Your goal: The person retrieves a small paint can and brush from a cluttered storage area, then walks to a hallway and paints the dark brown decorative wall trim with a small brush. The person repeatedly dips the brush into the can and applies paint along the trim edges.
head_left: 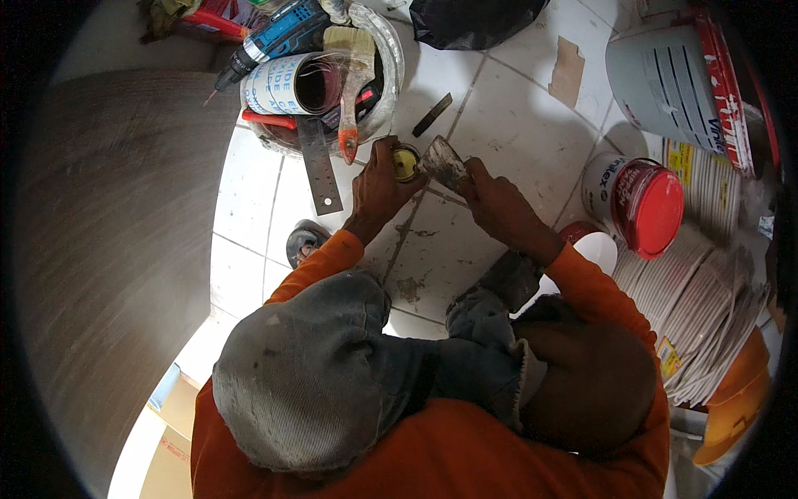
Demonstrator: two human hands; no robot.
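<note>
My left hand [378,187] is closed around a small round tin [406,164] with yellow stuff inside, its open top facing up at me. In my right hand [503,204] is a putty knife [446,163] with a worn, smeared blade. The blade's tip comes up to the right rim of the tin; I cannot tell whether it touches. Both hands are out in front of my bent knees, over the tiled floor [515,125]. Just beyond the tin, a narrow dark strip [432,115] lies on the tiles.
Ahead left, a bucket [391,62] holds a blue drill [283,32], a paintbrush [353,83] and a metal ruler [318,166]. A black bag [474,21] and cardboard scrap [567,72] lie ahead. At right are a grey pail [665,79], red-lidded can [650,209] and cable coils [690,308].
</note>
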